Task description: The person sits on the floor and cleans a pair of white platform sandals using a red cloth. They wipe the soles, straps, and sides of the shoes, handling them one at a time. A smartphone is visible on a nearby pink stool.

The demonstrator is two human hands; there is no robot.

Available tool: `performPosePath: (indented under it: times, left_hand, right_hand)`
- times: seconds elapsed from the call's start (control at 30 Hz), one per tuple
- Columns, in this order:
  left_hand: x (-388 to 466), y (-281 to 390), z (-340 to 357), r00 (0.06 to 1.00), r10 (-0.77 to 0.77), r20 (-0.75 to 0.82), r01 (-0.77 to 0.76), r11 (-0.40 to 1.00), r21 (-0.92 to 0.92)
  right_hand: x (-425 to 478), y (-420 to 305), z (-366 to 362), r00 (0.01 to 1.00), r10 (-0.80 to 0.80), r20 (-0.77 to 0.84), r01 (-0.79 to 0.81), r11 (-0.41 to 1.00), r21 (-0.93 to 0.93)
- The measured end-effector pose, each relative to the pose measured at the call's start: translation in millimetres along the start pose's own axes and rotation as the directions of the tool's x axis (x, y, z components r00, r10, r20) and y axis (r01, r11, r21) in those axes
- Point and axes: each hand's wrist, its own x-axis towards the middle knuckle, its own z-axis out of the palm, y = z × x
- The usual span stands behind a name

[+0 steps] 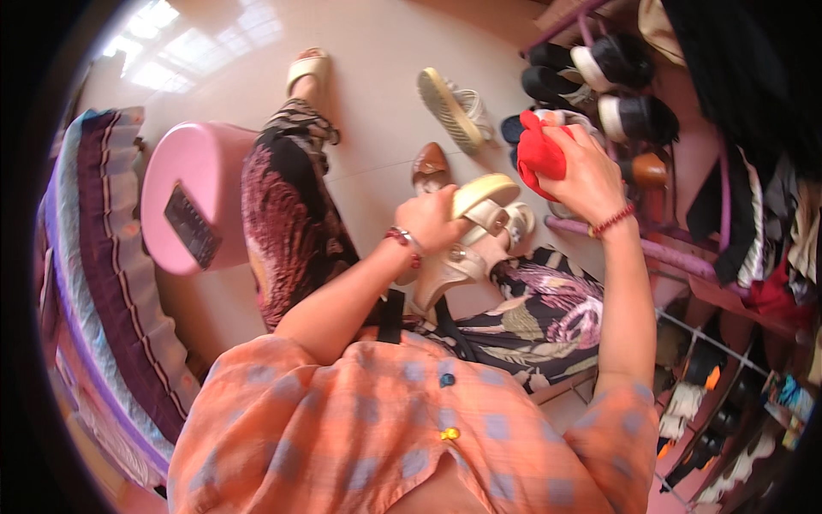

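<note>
My left hand [431, 221] grips a beige strapped sandal [489, 217] with a pale yellow sole, tilted up above the floor between my knees. In my right hand [585, 168] a bunched red cloth [542, 154] is squeezed, held to the right of the sandal and apart from it. Just beyond my left hand a brown pointed shoe [431, 166] stands on the floor. Farther out, another sandal [454, 110] lies on its side, its ribbed sole showing. My right foot is partly hidden behind the held sandal.
On the left, a pink plastic stool [228, 144] bears a dark remote control [192, 226]. Beside it runs a bed edge with a ruffled cover [122, 257]. A pink-framed shoe rack [674, 257] with several shoes stands close on the right. My left foot wears a cream slipper [308, 69].
</note>
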Motion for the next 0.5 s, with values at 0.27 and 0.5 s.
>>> performPosePath:
  times: [0.27,0.5]
  left_hand:
    - [-3,-22,11,0.943,0.247,-0.223,-0.259,0.966,-0.024]
    - [-8,-8,-2,0.979,0.189,-0.081,-0.183,0.980,0.071]
  right_hand:
    - [3,-80,23,0.904,-0.402,0.149,0.341,0.885,0.316]
    - [9,5,12,0.946,-0.063,0.318,-0.025,0.964,0.263]
